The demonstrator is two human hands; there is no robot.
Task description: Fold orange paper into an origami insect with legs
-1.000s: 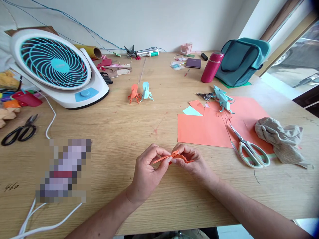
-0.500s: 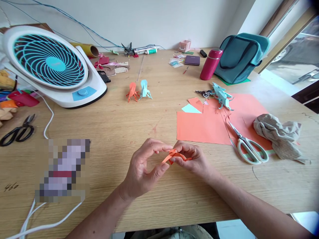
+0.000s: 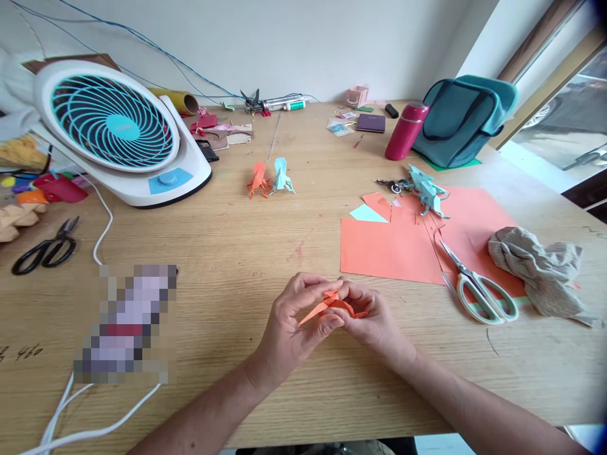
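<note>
An orange folded paper piece (image 3: pixel 327 303) is held between my two hands above the near part of the table. My left hand (image 3: pixel 298 319) pinches it from the left, with thumb below and fingers above. Closed on its right side is my right hand (image 3: pixel 372 319); part of the paper is hidden by these fingers. A pointed strip of it sticks out toward my left palm. Farther back stand an orange paper figure (image 3: pixel 258 180) and a light blue paper figure (image 3: pixel 281 175), both with thin legs. A larger light blue paper figure (image 3: pixel 427 189) rests on orange paper sheets (image 3: pixel 389 249).
White-handled scissors (image 3: pixel 484 294) and a crumpled grey cloth (image 3: pixel 540 265) lie at right. Behind are a pink bottle (image 3: pixel 406 133) and a teal bag (image 3: pixel 462 120). On the left are a fan (image 3: pixel 123 126), black scissors (image 3: pixel 47 246), white cables (image 3: pixel 104 430) and a blurred-out object (image 3: pixel 128 325).
My left hand has moved in closer to my right hand, its fingers now tighter around the orange paper. The whole view has shifted slightly, so everything sits a little lower and farther right.
</note>
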